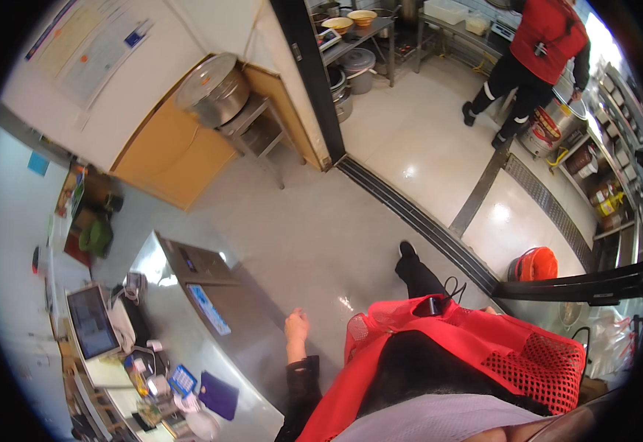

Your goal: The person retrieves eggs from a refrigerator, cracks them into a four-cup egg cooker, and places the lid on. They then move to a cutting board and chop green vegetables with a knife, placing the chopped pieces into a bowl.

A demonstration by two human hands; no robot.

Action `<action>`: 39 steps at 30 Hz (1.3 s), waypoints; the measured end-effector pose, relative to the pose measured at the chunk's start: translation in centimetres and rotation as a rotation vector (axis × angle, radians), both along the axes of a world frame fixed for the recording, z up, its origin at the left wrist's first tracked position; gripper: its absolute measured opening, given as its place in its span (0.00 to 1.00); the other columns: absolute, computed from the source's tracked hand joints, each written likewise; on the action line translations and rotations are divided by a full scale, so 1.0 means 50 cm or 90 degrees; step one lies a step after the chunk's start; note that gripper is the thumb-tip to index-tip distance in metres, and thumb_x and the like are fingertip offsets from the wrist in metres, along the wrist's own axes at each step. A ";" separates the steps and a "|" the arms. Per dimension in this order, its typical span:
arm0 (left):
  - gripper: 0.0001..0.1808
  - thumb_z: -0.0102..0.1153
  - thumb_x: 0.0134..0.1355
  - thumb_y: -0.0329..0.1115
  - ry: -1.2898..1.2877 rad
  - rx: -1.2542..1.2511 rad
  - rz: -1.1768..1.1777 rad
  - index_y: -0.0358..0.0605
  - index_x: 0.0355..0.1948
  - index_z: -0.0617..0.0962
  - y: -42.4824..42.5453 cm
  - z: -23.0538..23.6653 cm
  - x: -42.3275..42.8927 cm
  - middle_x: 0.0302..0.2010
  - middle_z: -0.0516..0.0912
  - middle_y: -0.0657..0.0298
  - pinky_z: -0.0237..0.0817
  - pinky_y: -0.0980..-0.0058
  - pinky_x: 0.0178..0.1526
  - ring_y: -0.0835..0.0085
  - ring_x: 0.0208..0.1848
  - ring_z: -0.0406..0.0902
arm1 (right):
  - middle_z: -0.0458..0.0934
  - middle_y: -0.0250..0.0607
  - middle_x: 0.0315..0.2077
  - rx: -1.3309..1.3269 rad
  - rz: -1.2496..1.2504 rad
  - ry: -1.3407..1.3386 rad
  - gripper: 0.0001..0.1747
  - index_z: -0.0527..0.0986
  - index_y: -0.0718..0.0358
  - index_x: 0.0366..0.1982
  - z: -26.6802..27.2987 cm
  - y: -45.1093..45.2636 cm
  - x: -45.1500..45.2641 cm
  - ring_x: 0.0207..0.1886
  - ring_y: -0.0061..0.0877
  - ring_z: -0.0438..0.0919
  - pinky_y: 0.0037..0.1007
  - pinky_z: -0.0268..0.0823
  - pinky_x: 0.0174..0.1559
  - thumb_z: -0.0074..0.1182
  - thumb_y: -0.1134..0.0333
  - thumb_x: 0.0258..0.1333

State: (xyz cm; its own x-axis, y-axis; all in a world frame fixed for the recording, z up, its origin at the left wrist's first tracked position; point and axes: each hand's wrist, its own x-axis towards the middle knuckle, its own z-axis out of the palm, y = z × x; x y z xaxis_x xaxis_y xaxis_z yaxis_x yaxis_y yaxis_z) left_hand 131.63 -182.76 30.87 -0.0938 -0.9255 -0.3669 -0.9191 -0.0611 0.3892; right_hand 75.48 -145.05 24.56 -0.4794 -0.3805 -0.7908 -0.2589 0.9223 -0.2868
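My left hand (297, 325) hangs over the grey floor, beside a stainless steel counter (255, 381). Its fingers look curled in, and nothing shows in them. Only a small bit of my right hand (489, 310) shows past the edge of my red mesh vest (520, 359); the vest hides the rest. One black shoe (407, 250) of mine is near the black sliding-door track (410, 212) in the floor.
Past the track, a person in a red vest (550, 41) stands by a large steel pot (545, 130). An orange-lined bucket (537, 265) is near the door edge (575, 284). A lidded steel pot (216, 91) sits on a stand. The counter carries a monitor (92, 320) and a blue calculator (182, 380).
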 end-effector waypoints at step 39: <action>0.14 0.51 0.64 0.39 -0.027 0.163 0.148 0.42 0.42 0.83 -0.531 -0.067 -0.499 0.28 0.86 0.50 0.75 0.57 0.38 0.54 0.32 0.85 | 0.82 0.46 0.31 -0.229 -0.311 -0.416 0.30 0.66 0.68 0.62 -0.125 -1.237 -0.607 0.29 0.31 0.82 0.32 0.73 0.27 0.58 0.71 0.58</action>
